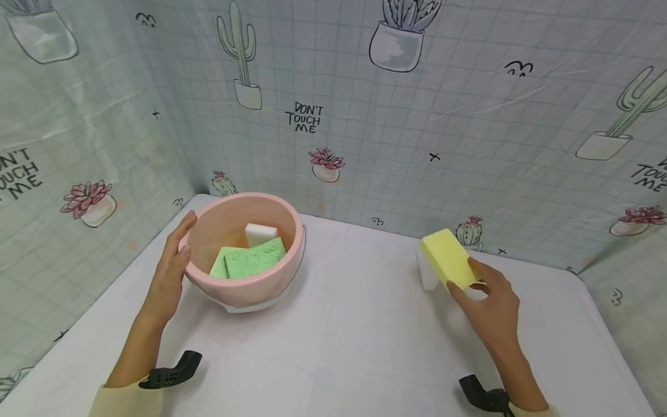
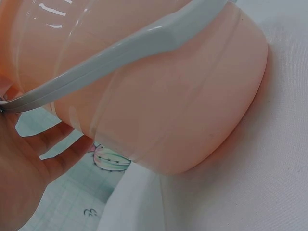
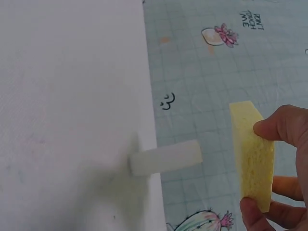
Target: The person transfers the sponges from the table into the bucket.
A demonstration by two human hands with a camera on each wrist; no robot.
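Observation:
My left hand [image 1: 168,272] rests with extended fingers against the left side of a pink bucket [image 1: 268,289], its thumb near the rim. The left wrist view shows the fingers reaching behind the bucket wall [image 2: 168,101], beside its grey-white handle [image 2: 130,48]. Inside the bucket lie green sponges [image 1: 255,259] and a white block [image 1: 259,234]. On the right, my right hand [image 1: 492,301] pinches a yellow sponge [image 1: 449,259] between thumb and fingers, raised above the table. Just behind that sponge stands another white block [image 1: 427,277], apart from it in the right wrist view.
A white table [image 1: 333,347] carries everything. Grid-patterned cloth [image 1: 354,133] printed with cacti and lettering hangs along the back and sides. Black straps [image 1: 174,370] sit on both wrists.

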